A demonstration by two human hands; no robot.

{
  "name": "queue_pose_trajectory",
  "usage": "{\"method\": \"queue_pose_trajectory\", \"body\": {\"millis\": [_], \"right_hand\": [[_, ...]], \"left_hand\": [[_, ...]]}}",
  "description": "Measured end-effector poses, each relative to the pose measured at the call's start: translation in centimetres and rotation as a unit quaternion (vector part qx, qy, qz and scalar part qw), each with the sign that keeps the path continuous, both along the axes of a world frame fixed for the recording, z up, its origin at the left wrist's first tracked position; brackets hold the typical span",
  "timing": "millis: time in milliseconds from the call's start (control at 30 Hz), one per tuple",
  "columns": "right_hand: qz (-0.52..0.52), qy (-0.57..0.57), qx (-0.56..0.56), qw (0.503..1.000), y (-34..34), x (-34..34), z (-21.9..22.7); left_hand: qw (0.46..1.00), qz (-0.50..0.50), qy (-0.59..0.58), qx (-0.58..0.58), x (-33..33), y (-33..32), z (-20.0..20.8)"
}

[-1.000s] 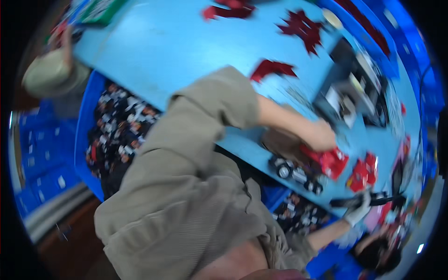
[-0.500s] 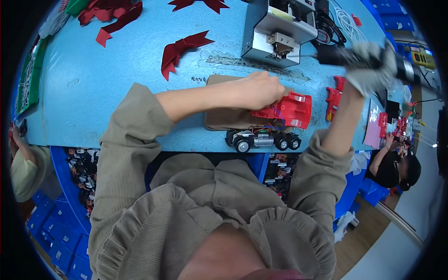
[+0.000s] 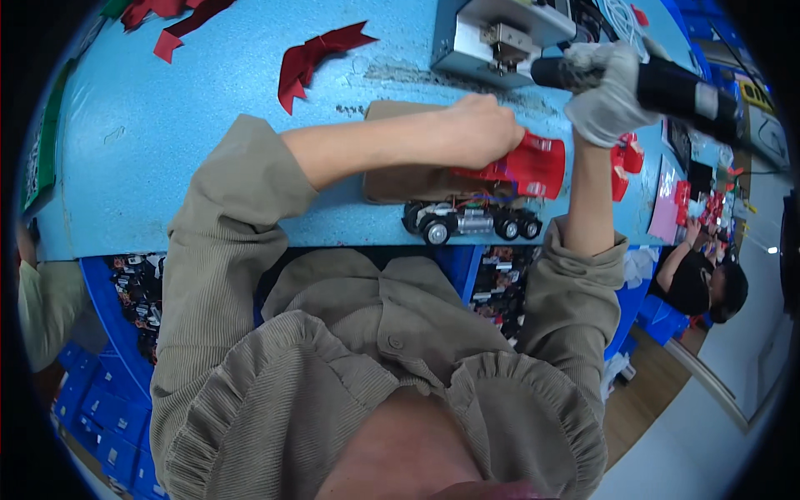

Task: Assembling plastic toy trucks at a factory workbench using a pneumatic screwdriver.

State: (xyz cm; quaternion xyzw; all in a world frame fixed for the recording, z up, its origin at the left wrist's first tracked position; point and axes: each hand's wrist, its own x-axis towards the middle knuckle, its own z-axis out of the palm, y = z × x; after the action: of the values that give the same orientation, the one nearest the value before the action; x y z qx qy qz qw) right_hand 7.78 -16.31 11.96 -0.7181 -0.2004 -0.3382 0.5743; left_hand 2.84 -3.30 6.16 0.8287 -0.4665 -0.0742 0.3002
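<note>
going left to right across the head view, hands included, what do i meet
Green tray → red scraps at top edge → lone red scrap → left hand with red shell → gloved right hand → pink sheet

Olive-khaki ribbed shirt (image 3: 421, 358); wide collar (image 3: 279, 408), ruffled edge, lower centre of frame. One round button (image 3: 395, 342). Sleeves (image 3: 221, 242) rolled into cuffs (image 3: 260, 175). Right hand (image 3: 610, 98): greyish-white glove (image 3: 593, 123).

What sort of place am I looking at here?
Probably an assembly workshop, perhaps for toy vehicles: a small wheeled chassis sits beside a red plastic shell on the workbench, the gloved right hand grips a black tool, and a blue bin holds many small pieces.
</note>
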Motion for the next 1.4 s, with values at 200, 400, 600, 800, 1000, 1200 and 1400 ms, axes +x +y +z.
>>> {"method": "queue_pose_trajectory", "body": {"millis": [200,400,600,800,1000,1200,1400], "right_hand": [[0.103,0.013,0.328,0.939,-7.9,-7.7,5.5],[0.145,0.036,0.265,0.953,-3.7,-13.0,3.7],[0.174,0.066,0.16,0.969,-3.1,-12.5,0.3],[0.197,0.075,0.175,0.962,-3.8,-12.3,-1.0],[0.174,0.077,0.159,0.969,-3.3,-12.2,-1.2],[0.224,0.054,0.162,0.96,-3.0,-11.9,-2.0],[0.26,0.033,0.187,0.947,-3.4,-12.4,-0.5]], "left_hand": [[0.999,-0.006,0.003,0.046,0.4,-1.2,0.2],[0.998,-0.028,-0.001,0.058,0.4,-1.1,0.3],[0.997,-0.06,-0.003,0.055,1.0,-1.4,-0.2],[0.993,-0.087,-0.006,0.076,1.0,-1.0,0.1],[0.997,-0.057,-0.032,0.038,0.4,-0.7,-0.3],[0.997,-0.046,-0.052,0.019,0.0,-0.8,-0.4],[0.999,-0.009,-0.032,0.007,-0.1,-0.1,-0.7]]}}
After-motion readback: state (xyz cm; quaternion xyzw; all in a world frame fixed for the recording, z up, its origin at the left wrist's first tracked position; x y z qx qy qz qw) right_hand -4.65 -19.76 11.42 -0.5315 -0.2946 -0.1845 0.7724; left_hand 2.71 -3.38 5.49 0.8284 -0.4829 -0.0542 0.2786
